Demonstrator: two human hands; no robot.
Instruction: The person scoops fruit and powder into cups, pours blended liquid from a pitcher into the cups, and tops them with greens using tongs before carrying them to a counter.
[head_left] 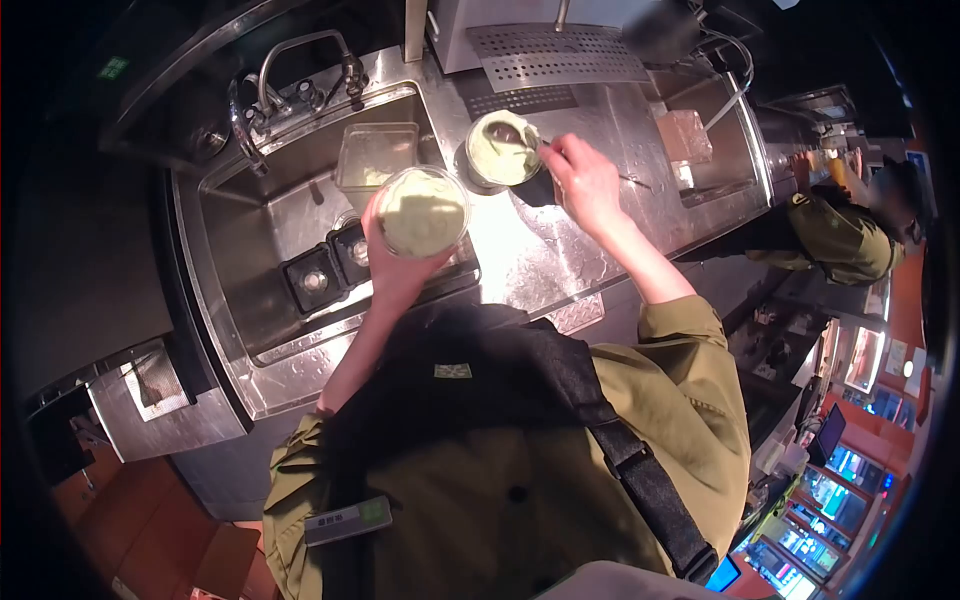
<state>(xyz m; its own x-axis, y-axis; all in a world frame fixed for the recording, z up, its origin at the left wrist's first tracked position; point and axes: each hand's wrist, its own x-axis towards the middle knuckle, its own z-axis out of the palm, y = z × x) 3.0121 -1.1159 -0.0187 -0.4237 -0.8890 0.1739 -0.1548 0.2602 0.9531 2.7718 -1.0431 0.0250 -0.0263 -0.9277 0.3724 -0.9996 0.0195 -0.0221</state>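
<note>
Steel counter [540, 260] by sink: left hand [395, 265] fingers wrapped round green-filled clear cup [422, 212], blender pitcher [502, 150] just right of it, right hand [585, 180] fingers pinching spoon [525, 135] inside it

Open steel counter [560, 250] at frame centre, passable below the right hand [585, 180]. Blocked toward upper left by faucet [300, 70], clear container [375, 150] and sink [240, 250]. Crowded at top centre by blender pitcher [500, 150]; hemmed at right by a co-worker [840, 235].

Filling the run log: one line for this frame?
left hand: holds cup | right hand: spoon in blender jug | sink at left
</note>
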